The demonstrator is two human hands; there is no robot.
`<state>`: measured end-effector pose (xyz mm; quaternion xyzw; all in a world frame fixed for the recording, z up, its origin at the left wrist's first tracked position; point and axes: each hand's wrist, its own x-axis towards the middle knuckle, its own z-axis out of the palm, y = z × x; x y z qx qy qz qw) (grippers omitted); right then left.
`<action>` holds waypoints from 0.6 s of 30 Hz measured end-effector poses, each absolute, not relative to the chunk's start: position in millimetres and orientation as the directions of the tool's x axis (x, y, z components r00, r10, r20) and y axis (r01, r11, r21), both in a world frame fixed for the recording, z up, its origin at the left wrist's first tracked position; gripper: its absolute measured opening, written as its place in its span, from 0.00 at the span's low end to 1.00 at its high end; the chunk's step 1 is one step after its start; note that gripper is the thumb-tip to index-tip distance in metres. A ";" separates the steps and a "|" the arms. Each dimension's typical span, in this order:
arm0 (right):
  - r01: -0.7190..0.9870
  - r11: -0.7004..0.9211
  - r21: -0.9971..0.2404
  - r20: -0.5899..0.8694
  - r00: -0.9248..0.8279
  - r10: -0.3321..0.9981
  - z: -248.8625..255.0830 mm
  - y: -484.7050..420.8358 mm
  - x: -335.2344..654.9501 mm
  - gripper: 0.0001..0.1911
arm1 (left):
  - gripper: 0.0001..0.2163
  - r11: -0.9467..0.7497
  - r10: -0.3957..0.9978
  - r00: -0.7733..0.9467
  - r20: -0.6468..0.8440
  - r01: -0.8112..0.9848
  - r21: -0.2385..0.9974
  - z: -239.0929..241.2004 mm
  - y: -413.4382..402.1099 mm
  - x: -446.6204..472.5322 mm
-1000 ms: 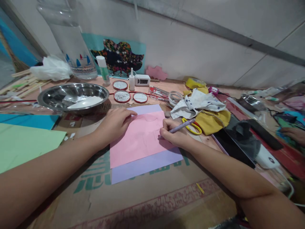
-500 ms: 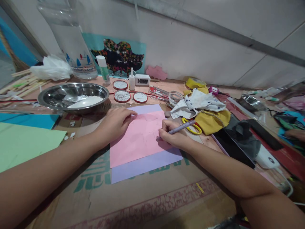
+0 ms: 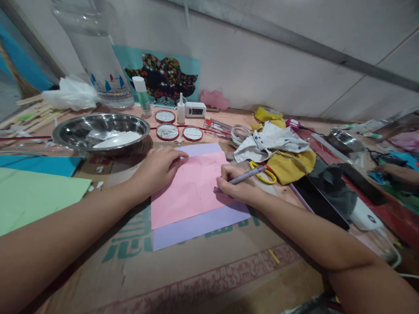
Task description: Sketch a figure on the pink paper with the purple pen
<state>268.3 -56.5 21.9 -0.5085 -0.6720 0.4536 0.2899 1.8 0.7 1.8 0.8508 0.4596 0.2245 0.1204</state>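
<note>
A pink sheet of paper (image 3: pixel 183 196) with faint drawn lines lies over a purple sheet (image 3: pixel 196 233), both on a flat piece of cardboard (image 3: pixel 157 274). My left hand (image 3: pixel 160 168) rests flat on the pink sheet's upper left part, fingers stretched out. In my right hand (image 3: pixel 234 183) is a slim grey-purple pen (image 3: pixel 247 174), its tip on the right part of the pink sheet. Just beyond that hand lie yellow-handled scissors (image 3: pixel 270 178), partly covered by cloth.
At the back left are a steel bowl (image 3: pixel 62 135), a large water bottle (image 3: pixel 94 56) and a glue stick (image 3: pixel 142 96). Small red-rimmed dishes (image 3: pixel 167 131) stand behind the paper. Cloths (image 3: pixel 271 139) and a phone (image 3: pixel 316 198) lie right. Another person's hand (image 3: pixel 401 174) shows at far right.
My right hand and the pen have shifted very slightly left over the pink sheet. My left hand has stayed put. The other person's hand has moved farther into view.
</note>
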 end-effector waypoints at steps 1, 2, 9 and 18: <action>0.422 0.066 -0.904 -0.077 -0.313 0.947 22.0 -56.7 268.2 0.15 | 0.18 -0.547 0.837 0.475 0.272 0.729 0.411 1.9 0.6 1.8; 0.422 0.063 -0.904 -0.079 -0.311 0.947 22.2 -57.0 268.2 0.15 | 0.18 -0.545 0.838 0.473 0.271 0.730 0.412 2.0 0.5 1.7; 0.444 0.093 -0.891 -0.058 -0.314 0.948 23.0 -57.1 267.8 0.15 | 0.17 -0.541 0.841 0.473 0.262 0.732 0.415 2.8 0.1 2.2; 0.428 0.069 -0.901 -0.079 -0.319 0.945 26.0 -56.7 266.4 0.14 | 0.17 -0.540 0.841 0.467 0.272 0.737 0.406 3.4 -0.2 2.7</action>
